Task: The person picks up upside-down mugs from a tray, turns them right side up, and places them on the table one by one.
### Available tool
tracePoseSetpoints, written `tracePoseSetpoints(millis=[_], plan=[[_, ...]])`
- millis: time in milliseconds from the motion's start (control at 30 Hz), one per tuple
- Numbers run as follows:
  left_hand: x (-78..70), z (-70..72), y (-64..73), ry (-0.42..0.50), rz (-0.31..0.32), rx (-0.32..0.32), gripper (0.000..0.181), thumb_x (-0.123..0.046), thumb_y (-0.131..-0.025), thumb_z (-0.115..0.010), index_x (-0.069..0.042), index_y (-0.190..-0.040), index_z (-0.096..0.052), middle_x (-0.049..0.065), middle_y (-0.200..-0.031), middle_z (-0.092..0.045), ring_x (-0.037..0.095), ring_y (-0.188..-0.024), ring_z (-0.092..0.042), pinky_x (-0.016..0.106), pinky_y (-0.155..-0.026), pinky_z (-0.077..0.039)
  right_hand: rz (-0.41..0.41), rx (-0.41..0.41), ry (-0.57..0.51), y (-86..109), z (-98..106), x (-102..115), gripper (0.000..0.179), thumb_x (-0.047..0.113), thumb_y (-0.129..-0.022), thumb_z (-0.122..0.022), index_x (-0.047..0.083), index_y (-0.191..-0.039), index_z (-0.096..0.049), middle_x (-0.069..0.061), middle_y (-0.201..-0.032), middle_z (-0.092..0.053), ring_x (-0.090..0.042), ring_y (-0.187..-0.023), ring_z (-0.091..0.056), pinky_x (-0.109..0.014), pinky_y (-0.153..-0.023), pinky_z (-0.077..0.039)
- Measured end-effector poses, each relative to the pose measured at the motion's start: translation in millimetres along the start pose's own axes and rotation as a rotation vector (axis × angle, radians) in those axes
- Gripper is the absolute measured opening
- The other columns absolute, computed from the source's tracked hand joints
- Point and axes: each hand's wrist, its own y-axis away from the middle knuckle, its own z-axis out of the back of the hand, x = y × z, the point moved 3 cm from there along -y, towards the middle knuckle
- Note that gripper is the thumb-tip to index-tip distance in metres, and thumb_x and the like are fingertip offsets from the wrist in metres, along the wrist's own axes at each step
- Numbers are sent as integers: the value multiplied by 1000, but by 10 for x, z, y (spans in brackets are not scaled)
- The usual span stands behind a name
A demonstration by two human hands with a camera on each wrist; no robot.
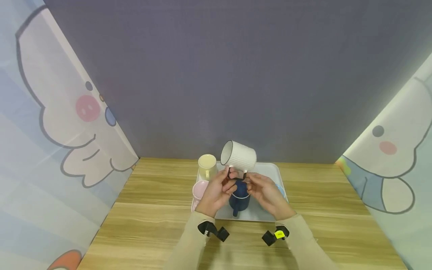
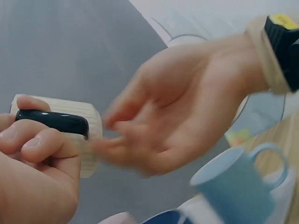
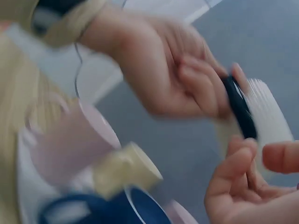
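Note:
A white ribbed mug [image 1: 243, 155] with a dark rim is held tilted on its side above the tray, its mouth facing left and its dark handle [image 2: 53, 121] underneath. My left hand [image 1: 216, 195] grips that handle, fingers curled round it. Close to the base end of the mug is my right hand [image 1: 268, 195], its fingers loosely bent, thumb and forefinger apart. Its fingertips are blurred in the left wrist view; whether they touch the mug is hard to tell. Below the hands stands a navy mug [image 1: 239, 204], partly covered by them.
On the white tray [image 1: 270, 170] are a yellow mug [image 1: 206, 165] and a pink mug [image 1: 200, 189] at left, and a light blue mug [image 2: 238, 186] at right. The tray lies on a wooden table [image 1: 152, 210] before a grey backdrop [image 1: 216, 75].

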Motion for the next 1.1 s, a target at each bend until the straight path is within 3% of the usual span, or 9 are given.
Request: tracePoseSetpoints(millis=[167, 300, 400, 533, 667, 833, 1100], plan=[[-241, 110, 47, -182, -121, -97, 28, -27, -111, -41, -13, -93, -56, -8, -80, -51, -1, -48, -28, 15, -50, -27, 103, -240, 242, 117, 401, 233, 19, 9, -107, -49, 18, -101, -66, 8, -89, -65, -6, -72, -54, -19, -69, -48], [-441, 268, 98, -344, -179, -201, 29, -23, -112, -41, -12, -90, -56, -7, -78, -52, 1, -52, -28, 18, -54, -27, 133, -343, 462, 237, 794, 386, 16, 13, -108, -48, 16, -103, -63, 11, -86, -62, -5, -72, -55, -19, -67, -49], [-571, 402, 144, -458, -200, -261, 27, -22, -111, -42, -12, -90, -56, -6, -78, -52, 4, -59, -36, 19, -58, -31, 87, -388, 667, 287, 1089, 391, 21, 19, -109, -46, 4, -114, -60, 7, -89, -62, -6, -73, -54, -21, -67, -48], [-713, 571, 218, -592, -226, -331, 25, -21, -110, -45, -9, -91, -56, -4, -79, -53, 8, -74, -48, 21, -67, -39, -34, -405, 896, 295, 1473, 216, 37, 21, -109, -45, -10, -127, -52, -6, -97, -64, -11, -77, -54, -26, -68, -49], [-809, 726, 265, -700, -248, -399, 25, -18, -110, -45, -3, -93, -56, -4, -79, -53, 9, -77, -51, 20, -71, -44, -128, -395, 1023, 266, 1777, -46, 33, 15, -106, -47, -13, -124, -53, -14, -96, -66, -14, -79, -58, -27, -68, -50], [-857, 945, 296, -744, -246, -480, 27, -17, -110, -45, 2, -94, -56, -4, -80, -54, 9, -76, -52, 19, -71, -48, -175, -367, 1087, 250, 1882, -251, 29, 16, -101, -55, -9, -115, -60, -12, -89, -66, -19, -76, -60, -30, -66, -50], [-819, 1418, 314, -857, -212, -619, 31, -15, -110, -43, 11, -101, -56, -4, -79, -53, 8, -76, -49, 22, -73, -46, -148, -350, 1145, 243, 1813, -286, 26, 15, -99, -59, -7, -112, -63, -14, -89, -67, -21, -78, -62, -32, -67, -52]])
